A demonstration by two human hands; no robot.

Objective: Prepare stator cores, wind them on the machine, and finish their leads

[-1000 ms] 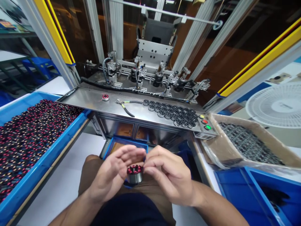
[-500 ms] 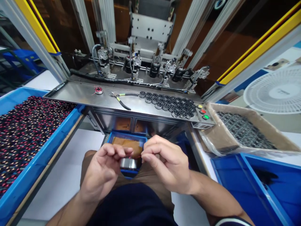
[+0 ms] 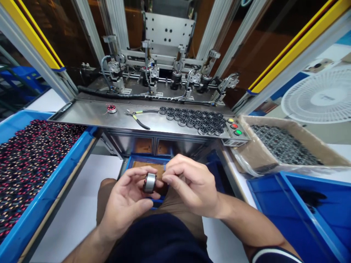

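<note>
My left hand [image 3: 127,199] holds a small motor [image 3: 150,182] with a silver metal ring, its fingers curled around the far side. The motor stands on edge, with its dark face turned to the left. Close by on the right, my right hand [image 3: 192,184] is closed, thumb against the bent fingers. Whatever those fingertips pinch, perhaps thin wires, is too small to make out. Beyond the hands, a steel tray [image 3: 90,111] carries a motor with red windings [image 3: 112,109], cutting pliers [image 3: 138,118] lying open and a cluster of black-and-silver rotors [image 3: 194,119].
On the left stands a blue bin [image 3: 63,171] full of red-and-black wound parts. To the right are a button box [image 3: 235,131], a lined carton [image 3: 246,146] of grey parts, blue crates [image 3: 271,204] and a white fan [image 3: 320,96]. A machine fixture [image 3: 175,78] rises behind the tray.
My left hand has turned the motor from lying level to standing on edge, and its thumb has swung away. My right hand stays pinched beside it. The view has shifted slightly.
</note>
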